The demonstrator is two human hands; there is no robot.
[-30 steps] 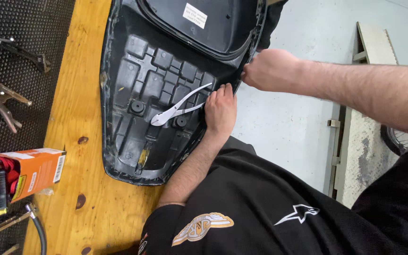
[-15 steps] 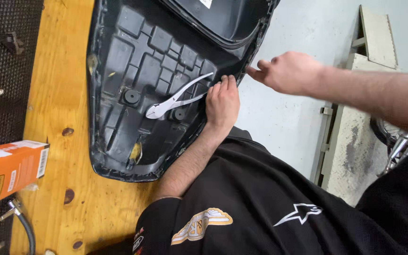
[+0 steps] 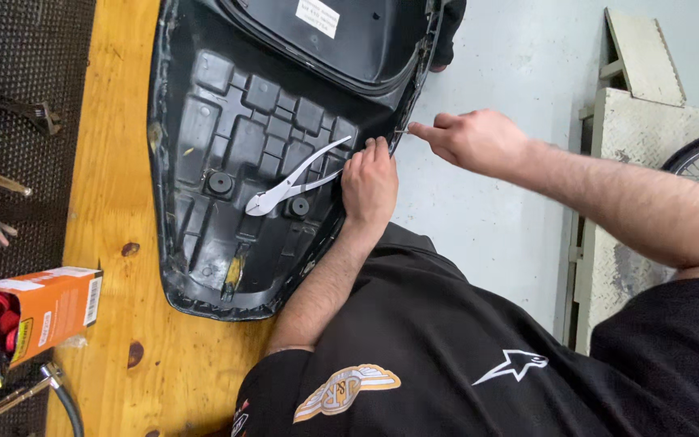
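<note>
Seat pan [image 3: 228, 154] lies underside up on wooden bench [image 3: 115, 243]. Left hand [image 3: 370, 182] grips pliers [image 3: 289, 184], presses seat edge. Right hand [image 3: 471, 139] pinches small staple [image 3: 400, 132] at rim, fingers narrow. Judgement: staple removal under way; cover edge still attached along rim, count remaining unclear.

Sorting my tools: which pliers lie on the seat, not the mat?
The white-handled pliers, resting on the seat pan beside the hand; the others lie left.

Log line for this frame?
left hand: on seat pan rim | right hand: fingertips at rim edge | pliers: on pan by left hand
</note>
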